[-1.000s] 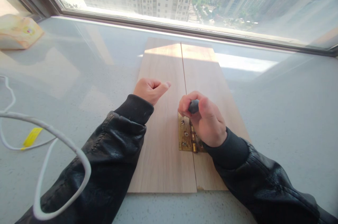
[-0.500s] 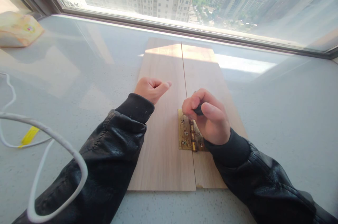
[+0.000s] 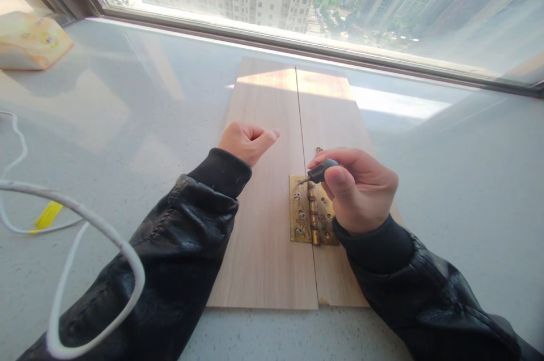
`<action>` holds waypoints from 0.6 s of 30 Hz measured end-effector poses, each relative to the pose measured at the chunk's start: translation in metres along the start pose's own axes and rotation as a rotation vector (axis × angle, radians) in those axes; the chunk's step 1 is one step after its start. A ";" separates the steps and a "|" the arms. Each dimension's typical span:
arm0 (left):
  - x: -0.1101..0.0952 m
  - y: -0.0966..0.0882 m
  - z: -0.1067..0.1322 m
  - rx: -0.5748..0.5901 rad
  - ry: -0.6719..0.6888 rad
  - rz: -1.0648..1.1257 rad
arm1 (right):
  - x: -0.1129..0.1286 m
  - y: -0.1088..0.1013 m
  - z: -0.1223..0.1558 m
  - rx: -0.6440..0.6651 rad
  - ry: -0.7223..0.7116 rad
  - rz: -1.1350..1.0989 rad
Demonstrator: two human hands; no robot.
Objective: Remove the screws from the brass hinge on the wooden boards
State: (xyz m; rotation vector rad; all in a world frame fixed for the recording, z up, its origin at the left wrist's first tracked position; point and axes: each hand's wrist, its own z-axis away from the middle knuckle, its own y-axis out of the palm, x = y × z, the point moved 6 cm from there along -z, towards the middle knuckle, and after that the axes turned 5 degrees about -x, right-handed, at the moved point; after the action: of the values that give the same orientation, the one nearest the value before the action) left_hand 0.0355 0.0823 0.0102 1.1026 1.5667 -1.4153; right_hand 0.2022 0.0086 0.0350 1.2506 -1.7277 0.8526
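Observation:
My right hand (image 3: 361, 188) grips a small dark-handled screwdriver (image 3: 322, 170) between thumb and fingers. Its tip points left and down, over the upper left leaf of a brass hinge (image 3: 313, 216); whether it touches a screw I cannot tell. The hinge straddles the seam between two pale wooden boards, the left board (image 3: 259, 225) and the right board (image 3: 329, 117). Several screws show in the left leaf, while the right leaf is partly behind my hand. My left hand (image 3: 249, 143) rests closed on the left board, thumb stretched to the right, with nothing visible in it.
A small metal piece, perhaps a screw (image 3: 318, 150), is just above the hinge. On the left lie a white cable (image 3: 97, 225) with a yellow tag (image 3: 48, 215) and a pale yellow packet (image 3: 36, 42). Behind the boards runs a window frame (image 3: 272, 43).
My right hand has shifted right and turned, tilting the screwdriver so that its handle and shaft now show. More of the hinge is uncovered. The left hand stays on the board.

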 end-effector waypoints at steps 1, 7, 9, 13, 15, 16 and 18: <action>0.000 0.000 0.000 0.000 0.001 0.000 | 0.000 0.001 0.000 0.023 0.028 -0.015; 0.001 0.000 0.000 0.001 0.001 -0.008 | -0.006 0.009 -0.007 0.252 0.069 -0.070; 0.001 0.000 0.000 0.002 -0.001 -0.002 | -0.008 0.016 -0.008 0.336 0.078 -0.112; 0.001 0.000 0.000 0.006 0.001 0.009 | -0.008 0.030 -0.008 0.478 0.059 -0.193; 0.000 0.000 0.000 0.013 -0.002 0.013 | -0.006 0.031 -0.007 0.494 0.048 -0.203; 0.001 0.001 0.000 0.016 -0.005 0.015 | -0.006 0.031 -0.007 0.495 0.043 -0.199; 0.001 0.001 0.000 0.018 -0.014 0.017 | -0.005 0.029 -0.005 0.494 0.026 -0.192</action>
State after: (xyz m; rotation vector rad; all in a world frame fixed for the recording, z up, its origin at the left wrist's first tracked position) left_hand 0.0362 0.0824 0.0086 1.1115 1.5344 -1.4255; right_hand 0.1768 0.0230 0.0315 1.6859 -1.3884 1.2159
